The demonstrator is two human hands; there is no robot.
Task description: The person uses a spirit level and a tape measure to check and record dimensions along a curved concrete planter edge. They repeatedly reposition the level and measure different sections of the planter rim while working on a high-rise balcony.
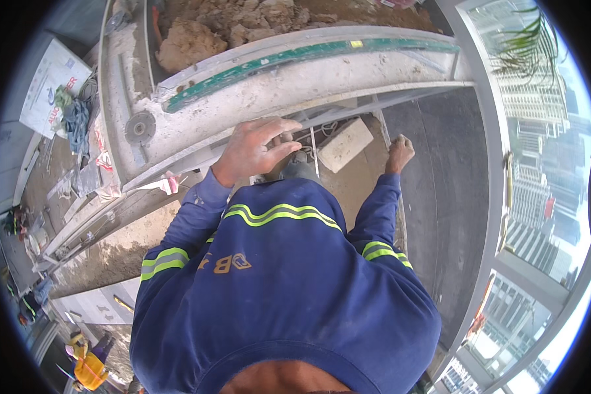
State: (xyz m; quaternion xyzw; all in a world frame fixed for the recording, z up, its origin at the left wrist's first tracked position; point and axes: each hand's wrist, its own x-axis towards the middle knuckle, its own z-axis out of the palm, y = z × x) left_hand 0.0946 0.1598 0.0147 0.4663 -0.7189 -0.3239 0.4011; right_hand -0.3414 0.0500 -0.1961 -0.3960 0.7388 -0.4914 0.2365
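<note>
Navy shirt (295, 269), dusty ledge (348, 73) ahead, window (535, 157) right; left grip (255, 151) parted, right grip (400, 155) unclear.

Lettering is showing on a shirt (289, 282) and a board (44, 79).
Tan capitals (222, 264) and a boxy tan emblem (240, 261) are standing out on the shirt's navy chest; red capitals (52, 118) are running along the white board, a green cloth (62, 97) partly covering them.

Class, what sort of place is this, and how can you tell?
Probably a construction site, perhaps high up: rubble is heaped at the far side, the blue top has reflective bands, and tall buildings show at right.
</note>
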